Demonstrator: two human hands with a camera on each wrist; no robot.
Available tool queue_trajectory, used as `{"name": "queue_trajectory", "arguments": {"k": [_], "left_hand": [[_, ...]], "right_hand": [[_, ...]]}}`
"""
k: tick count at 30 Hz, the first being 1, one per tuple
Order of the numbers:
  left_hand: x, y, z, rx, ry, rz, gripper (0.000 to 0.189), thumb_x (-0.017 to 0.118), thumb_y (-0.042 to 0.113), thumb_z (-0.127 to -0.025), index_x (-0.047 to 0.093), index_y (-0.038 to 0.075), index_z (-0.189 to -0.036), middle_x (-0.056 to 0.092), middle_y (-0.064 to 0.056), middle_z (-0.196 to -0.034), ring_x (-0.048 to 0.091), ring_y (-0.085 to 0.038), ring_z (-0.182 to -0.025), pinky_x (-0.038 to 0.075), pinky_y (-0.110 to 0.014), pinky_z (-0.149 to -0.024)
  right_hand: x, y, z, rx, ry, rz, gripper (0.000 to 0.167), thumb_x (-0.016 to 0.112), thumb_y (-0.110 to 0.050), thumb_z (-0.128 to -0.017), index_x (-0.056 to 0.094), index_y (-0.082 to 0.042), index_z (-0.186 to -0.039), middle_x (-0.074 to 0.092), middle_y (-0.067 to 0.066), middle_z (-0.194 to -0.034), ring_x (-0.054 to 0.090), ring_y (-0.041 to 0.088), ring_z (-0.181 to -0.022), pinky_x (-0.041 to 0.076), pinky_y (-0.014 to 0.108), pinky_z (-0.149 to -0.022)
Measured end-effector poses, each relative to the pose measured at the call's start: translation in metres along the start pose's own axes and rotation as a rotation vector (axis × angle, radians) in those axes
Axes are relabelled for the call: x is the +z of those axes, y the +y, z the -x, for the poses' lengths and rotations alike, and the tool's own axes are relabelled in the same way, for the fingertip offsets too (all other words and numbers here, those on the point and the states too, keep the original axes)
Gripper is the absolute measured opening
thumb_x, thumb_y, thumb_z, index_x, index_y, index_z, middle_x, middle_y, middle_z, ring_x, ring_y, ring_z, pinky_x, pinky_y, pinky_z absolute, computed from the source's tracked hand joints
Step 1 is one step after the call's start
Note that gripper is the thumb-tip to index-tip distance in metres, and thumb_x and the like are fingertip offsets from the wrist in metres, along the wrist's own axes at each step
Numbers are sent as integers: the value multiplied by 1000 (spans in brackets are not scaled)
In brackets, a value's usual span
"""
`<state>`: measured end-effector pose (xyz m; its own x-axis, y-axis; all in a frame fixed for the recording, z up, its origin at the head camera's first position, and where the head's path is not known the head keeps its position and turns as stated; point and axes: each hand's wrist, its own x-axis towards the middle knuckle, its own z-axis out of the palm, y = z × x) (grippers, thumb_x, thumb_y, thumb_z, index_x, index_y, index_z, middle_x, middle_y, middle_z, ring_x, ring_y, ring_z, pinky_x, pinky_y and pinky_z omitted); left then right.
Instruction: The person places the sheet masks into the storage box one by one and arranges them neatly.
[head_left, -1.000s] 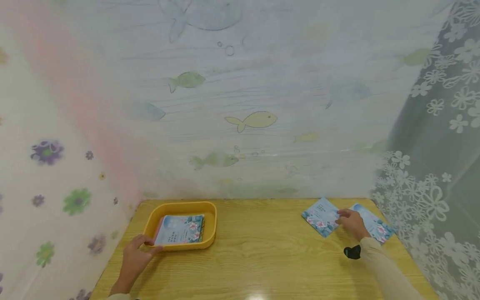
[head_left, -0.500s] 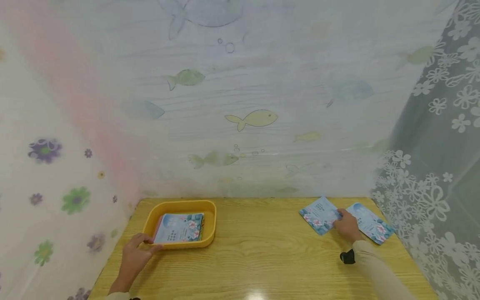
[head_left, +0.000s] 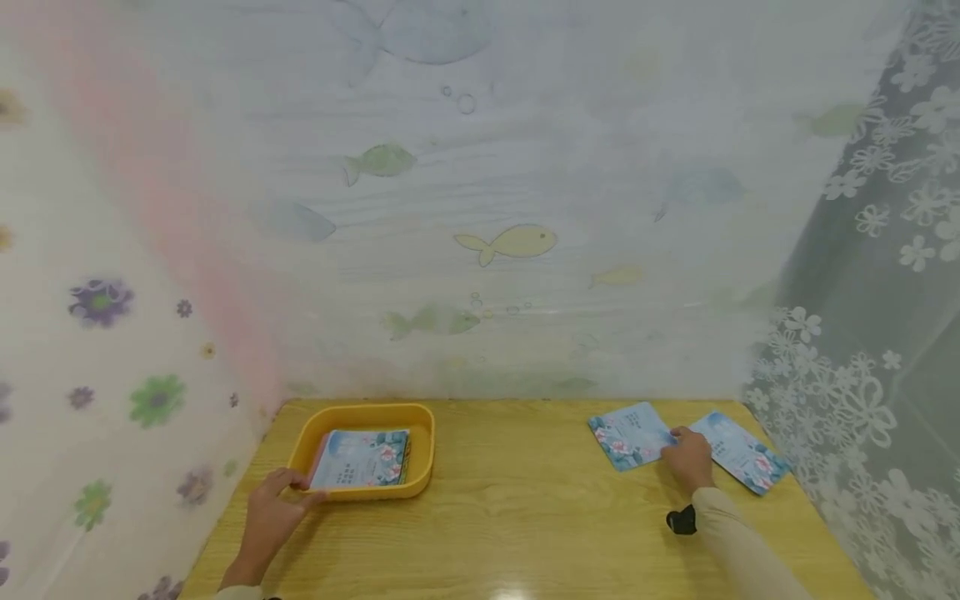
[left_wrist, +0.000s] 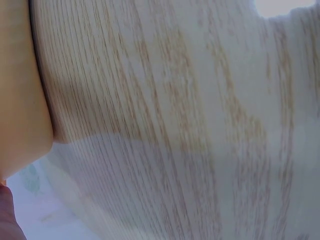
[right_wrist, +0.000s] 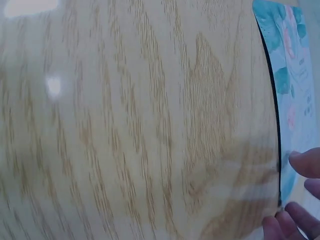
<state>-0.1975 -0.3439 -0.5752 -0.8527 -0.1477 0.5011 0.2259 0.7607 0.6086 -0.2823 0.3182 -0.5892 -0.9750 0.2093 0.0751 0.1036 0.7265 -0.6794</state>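
Observation:
At the near left corner of a yellow plastic tray (head_left: 375,493), my left hand (head_left: 272,510) grips the rim. Inside lies a stack topped by a pale blue floral booklet (head_left: 360,458). On the right, my right hand (head_left: 688,458) pinches the right edge of a similar booklet (head_left: 632,435). In the right wrist view, the thumb (right_wrist: 306,163) lies on top of this booklet (right_wrist: 287,80) and the fingertips are at its near edge. A third pale blue floral booklet (head_left: 741,452) lies slanted just right of the right hand. The left wrist view shows the tray's side (left_wrist: 22,95).
Everything stands on a wood-grain table (head_left: 517,500). A white curtain with printed fish (head_left: 517,242) hangs along the back edge. Flower-patterned curtains close in the left (head_left: 157,400) and right (head_left: 862,408) sides.
My right hand has moved slightly left and turned the pinched booklet, so its lower edge now lies more level. The left hand has stayed on the tray rim.

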Motion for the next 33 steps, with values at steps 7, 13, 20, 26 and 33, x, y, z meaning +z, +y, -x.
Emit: {"name": "queue_trajectory", "arguments": {"k": [7, 13, 20, 26, 33], "left_hand": [[-3, 1, 1, 19, 13, -1, 32, 91, 16, -58, 61, 16, -70, 57, 2, -75, 52, -17, -72, 42, -18, -66], [-4, 0, -1, 11, 12, -21, 33, 91, 15, -58, 60, 16, -70, 57, 2, -75, 51, -16, -72, 41, -18, -67], [-1, -2, -1, 15, 2, 1, 32, 91, 17, -59, 61, 17, -70, 58, 3, -76, 52, -16, -72, 42, -20, -66], [0, -2, -1, 10, 6, -3, 33, 91, 17, -60, 60, 16, -71, 57, 2, -77, 52, -17, -73, 42, -22, -67], [0, -2, 0, 2, 8, -9, 34, 92, 16, -58, 60, 15, -70, 57, 4, -76, 52, -16, -72, 41, -19, -67]], "right_hand": [[3, -14, 9, 39, 40, -15, 43, 57, -2, -79, 50, 22, -114, 52, 41, -110, 51, 52, -93, 44, 58, -75], [5, -11, 4, 89, 4, -63, 48, 53, -3, -78, 46, 24, -118, 47, 44, -116, 48, 55, -98, 41, 61, -82], [9, 3, -3, 127, 75, -151, 36, 58, -5, -84, 56, 20, -109, 54, 39, -108, 44, 55, -102, 29, 63, -94], [7, -3, 4, 180, 127, -297, 24, 60, -1, -82, 64, 16, -99, 64, 26, -82, 62, 37, -76, 47, 48, -83], [-18, -24, 8, 381, -144, -645, 34, 52, 5, -83, 48, 27, -108, 63, 14, -71, 66, 22, -60, 56, 35, -61]]}}
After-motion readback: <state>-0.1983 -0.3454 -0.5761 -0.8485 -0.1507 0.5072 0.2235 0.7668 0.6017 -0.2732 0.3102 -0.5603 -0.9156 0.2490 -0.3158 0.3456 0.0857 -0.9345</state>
